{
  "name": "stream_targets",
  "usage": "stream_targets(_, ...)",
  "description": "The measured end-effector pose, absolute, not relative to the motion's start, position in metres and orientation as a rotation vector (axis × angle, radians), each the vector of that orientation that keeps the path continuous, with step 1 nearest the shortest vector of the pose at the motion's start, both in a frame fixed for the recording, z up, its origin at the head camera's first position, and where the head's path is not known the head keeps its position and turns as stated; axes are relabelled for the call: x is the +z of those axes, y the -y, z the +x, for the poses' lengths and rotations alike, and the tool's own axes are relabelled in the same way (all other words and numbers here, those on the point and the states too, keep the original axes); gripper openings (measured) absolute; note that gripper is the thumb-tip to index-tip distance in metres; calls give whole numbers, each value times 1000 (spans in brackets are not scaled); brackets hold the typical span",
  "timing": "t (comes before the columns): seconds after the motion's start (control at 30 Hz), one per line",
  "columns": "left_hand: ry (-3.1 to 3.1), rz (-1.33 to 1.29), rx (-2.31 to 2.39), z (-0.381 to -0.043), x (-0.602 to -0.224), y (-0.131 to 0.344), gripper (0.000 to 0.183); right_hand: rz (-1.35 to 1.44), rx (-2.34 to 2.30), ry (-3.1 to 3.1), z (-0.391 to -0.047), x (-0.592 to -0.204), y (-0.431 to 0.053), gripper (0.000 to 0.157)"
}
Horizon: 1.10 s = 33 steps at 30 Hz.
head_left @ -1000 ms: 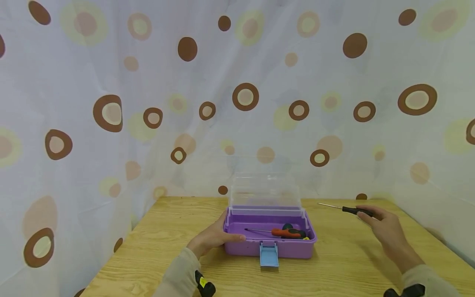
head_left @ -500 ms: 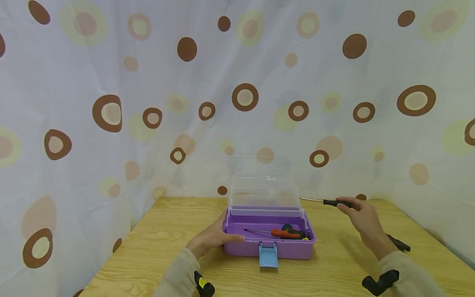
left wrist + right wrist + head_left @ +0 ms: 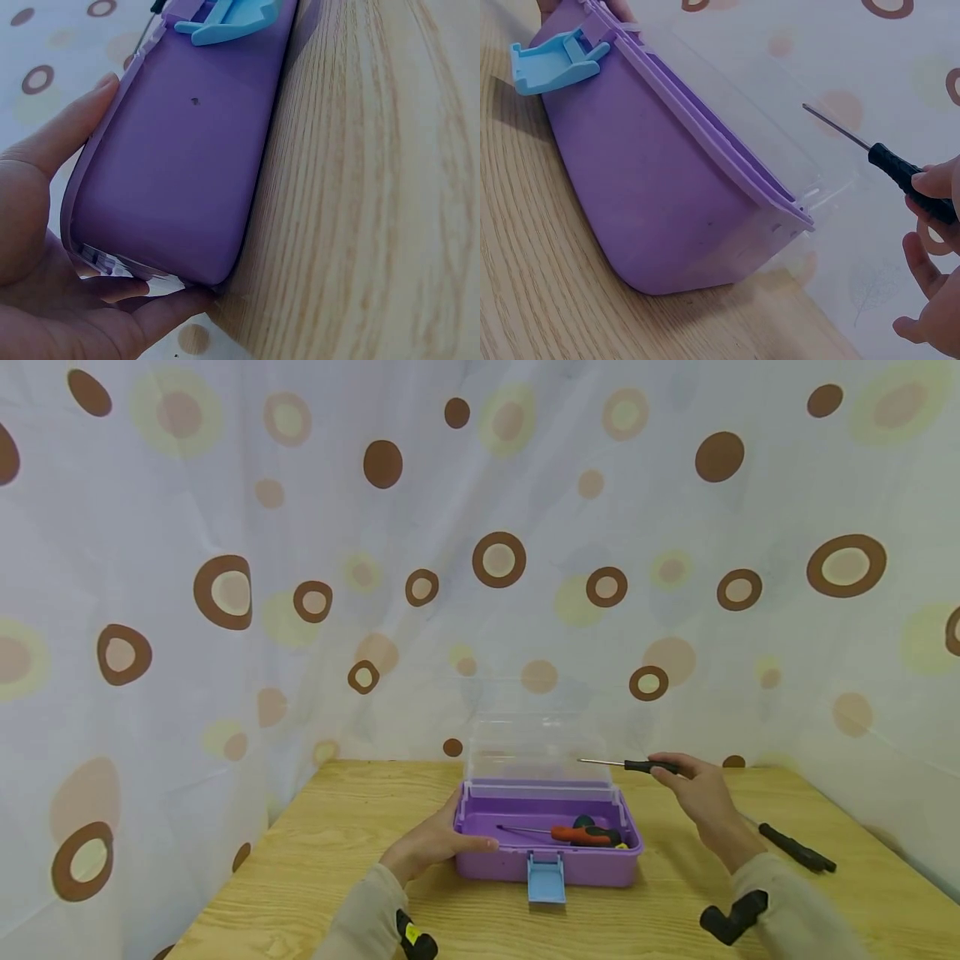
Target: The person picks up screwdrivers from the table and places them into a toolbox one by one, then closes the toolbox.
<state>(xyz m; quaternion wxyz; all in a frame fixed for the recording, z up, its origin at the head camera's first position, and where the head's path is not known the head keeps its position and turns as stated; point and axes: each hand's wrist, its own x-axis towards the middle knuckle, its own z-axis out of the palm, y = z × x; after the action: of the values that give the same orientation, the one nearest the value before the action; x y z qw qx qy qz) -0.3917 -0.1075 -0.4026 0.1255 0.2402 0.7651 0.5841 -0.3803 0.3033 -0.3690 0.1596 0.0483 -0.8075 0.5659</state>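
A purple toolbox [image 3: 525, 864] with a light blue latch [image 3: 546, 878] stands on the table, its clear lid [image 3: 536, 743] raised at the back. My left hand [image 3: 431, 845] grips its left end, the thumb along the front rim and the fingers around the side, as the left wrist view shows. My right hand [image 3: 701, 793] pinches the black handle of a screwdriver [image 3: 900, 171], whose metal shaft points left. That screwdriver is held above the box's back right corner, overlapping the lid in the head view. Inside the box lies a red and black screwdriver [image 3: 573, 835].
A black-handled tool [image 3: 795, 847] lies on the wooden table [image 3: 322, 827] to the right, partly hidden behind my right forearm. Beside the red screwdriver, a dark green round piece [image 3: 583, 821] shows in the box. A dotted curtain [image 3: 420, 527] hangs behind the table.
My right hand has moved left with the screwdriver, from beside the box to over its right end. The black-handled tool on the table has come into view. My left hand stays on the box.
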Motion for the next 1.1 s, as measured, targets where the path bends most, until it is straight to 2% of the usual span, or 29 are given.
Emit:
stream_targets(0.47,-2220,714,1706,-392,-403,109,116,160,1609,2350,-385,-365,-285,47)
stream_targets(1.1,-2248,721,1684,-392,-403,108,116,224,1563,2386,-397,-362,-245,35)
